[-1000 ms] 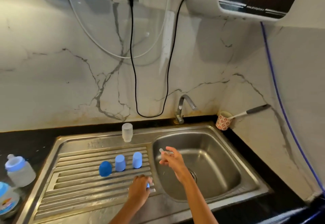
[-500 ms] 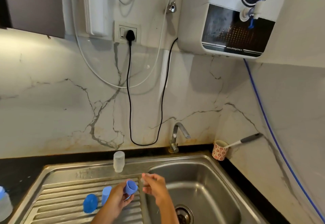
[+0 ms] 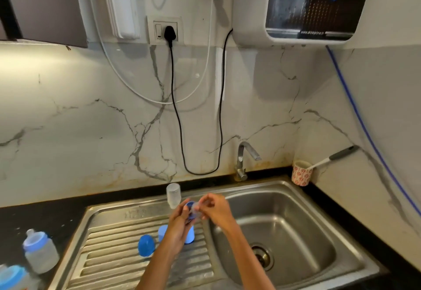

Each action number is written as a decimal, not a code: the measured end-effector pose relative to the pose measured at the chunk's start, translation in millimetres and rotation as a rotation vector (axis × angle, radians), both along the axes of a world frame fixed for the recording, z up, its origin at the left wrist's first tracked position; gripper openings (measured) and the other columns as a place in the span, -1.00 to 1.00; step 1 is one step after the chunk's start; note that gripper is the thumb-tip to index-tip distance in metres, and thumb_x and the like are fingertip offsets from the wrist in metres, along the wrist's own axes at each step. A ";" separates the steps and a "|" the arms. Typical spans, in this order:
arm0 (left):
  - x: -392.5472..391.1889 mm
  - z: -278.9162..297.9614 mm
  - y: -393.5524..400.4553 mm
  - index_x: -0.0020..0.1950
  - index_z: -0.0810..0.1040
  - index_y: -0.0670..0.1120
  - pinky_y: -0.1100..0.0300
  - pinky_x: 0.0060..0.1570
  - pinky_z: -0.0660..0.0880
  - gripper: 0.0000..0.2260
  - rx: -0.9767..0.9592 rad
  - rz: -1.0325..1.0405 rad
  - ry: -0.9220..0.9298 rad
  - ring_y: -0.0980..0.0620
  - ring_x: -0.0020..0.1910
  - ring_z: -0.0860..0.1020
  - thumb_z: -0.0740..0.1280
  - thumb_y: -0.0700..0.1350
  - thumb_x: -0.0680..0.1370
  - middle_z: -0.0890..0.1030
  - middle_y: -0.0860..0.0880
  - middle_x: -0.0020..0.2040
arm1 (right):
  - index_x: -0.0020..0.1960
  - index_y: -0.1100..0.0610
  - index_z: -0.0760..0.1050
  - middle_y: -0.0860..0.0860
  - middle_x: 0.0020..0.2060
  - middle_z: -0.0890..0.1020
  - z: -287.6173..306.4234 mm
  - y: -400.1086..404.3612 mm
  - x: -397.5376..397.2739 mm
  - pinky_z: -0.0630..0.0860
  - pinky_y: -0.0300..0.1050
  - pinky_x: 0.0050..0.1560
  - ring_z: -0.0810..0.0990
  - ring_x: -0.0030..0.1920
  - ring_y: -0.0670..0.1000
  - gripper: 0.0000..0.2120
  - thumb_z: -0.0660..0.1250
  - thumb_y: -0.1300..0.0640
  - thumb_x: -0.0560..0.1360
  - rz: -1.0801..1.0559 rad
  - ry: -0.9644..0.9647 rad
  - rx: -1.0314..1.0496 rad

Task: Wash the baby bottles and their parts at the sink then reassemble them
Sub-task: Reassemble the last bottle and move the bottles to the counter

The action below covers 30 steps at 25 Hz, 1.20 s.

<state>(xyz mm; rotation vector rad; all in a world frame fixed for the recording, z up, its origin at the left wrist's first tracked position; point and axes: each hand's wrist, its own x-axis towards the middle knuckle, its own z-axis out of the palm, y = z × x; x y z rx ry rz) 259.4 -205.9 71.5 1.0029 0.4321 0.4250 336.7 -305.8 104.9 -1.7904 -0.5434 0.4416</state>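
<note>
In the head view both forearms reach up from the bottom edge and meet above the ridged draining board of the steel sink [image 3: 109, 219]. The left hand [image 3: 180, 221] has its fingers curled round a blue bottle collar [image 3: 191, 210], holding it with the open side turned toward the right hand [image 3: 216, 207]. The right hand pinches a clear teat [image 3: 196, 209] at the collar's mouth; the teat is pale and partly blurred, so how far it sits in the ring cannot be told. Behind the hands an empty clear bottle [image 3: 173, 195] stands upright at the back of the draining board. Below the left wrist a round blue cap [image 3: 146, 245] lies on the ridges, with two light blue caps [image 3: 163, 232] just beside it, partly hidden by the arm. On the dark worktop [image 3: 34, 219] at lower left stands an assembled bottle [image 3: 41, 252].
</note>
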 end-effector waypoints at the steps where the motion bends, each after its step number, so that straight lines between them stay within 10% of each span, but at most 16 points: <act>1: -1.6 -2.4 0.6 0.21 0.48 -0.16 0.16 -0.06 0.59 -0.79 -0.006 -0.003 -0.012 -0.12 0.12 0.55 0.13 -0.19 0.63 0.59 -0.19 0.09 | -0.21 0.08 0.50 0.01 -0.29 0.60 -1.4 0.6 -1.2 0.51 -0.34 -0.31 0.58 -0.34 -0.13 -0.83 0.47 0.27 0.39 -0.004 -0.023 0.022; 11: 1.4 -9.0 -5.1 0.15 0.50 -0.14 0.16 -0.05 0.55 -0.80 -0.022 0.010 0.015 -0.06 0.02 0.58 0.12 -0.25 0.63 0.59 -0.20 0.03 | -0.30 0.07 0.51 0.04 -0.27 0.60 -13.6 -6.3 -2.0 0.53 -0.37 -0.27 0.57 -0.25 -0.09 -0.80 0.48 0.27 0.37 0.031 -0.102 0.009; 16: -0.8 -6.1 -14.3 0.09 0.52 -0.23 0.14 0.00 0.58 -0.79 -0.023 -0.062 -0.097 -0.12 0.04 0.57 0.13 -0.21 0.62 0.61 -0.22 -0.01 | -0.30 0.08 0.44 0.04 -0.30 0.60 -21.4 -4.3 -2.5 0.64 -0.04 -0.11 0.64 -0.18 0.06 -0.76 0.48 0.28 0.39 -0.056 -0.119 0.031; 23: -9.4 -12.9 -12.1 0.16 0.57 -0.17 0.33 -0.09 0.55 -0.80 0.559 -0.036 0.036 0.10 -0.06 0.65 0.26 -0.28 0.56 0.66 -0.14 -0.02 | 0.08 0.07 0.41 -0.01 -0.15 0.59 -25.9 -13.8 -2.6 0.61 -0.22 -0.12 0.62 -0.10 -0.03 -0.62 0.50 0.24 0.36 -0.056 -0.042 0.132; 30: -4.7 -16.8 -10.3 0.03 0.63 -0.20 0.33 -0.19 0.46 -0.85 0.867 0.224 0.202 0.04 -0.20 0.57 0.41 -0.26 0.47 0.62 -0.09 -0.19 | 0.00 0.09 0.51 -0.08 -0.15 0.59 -28.4 -19.8 -7.3 0.50 -0.43 -0.12 0.58 -0.12 -0.15 -0.76 0.46 0.28 0.40 0.049 -0.152 -0.009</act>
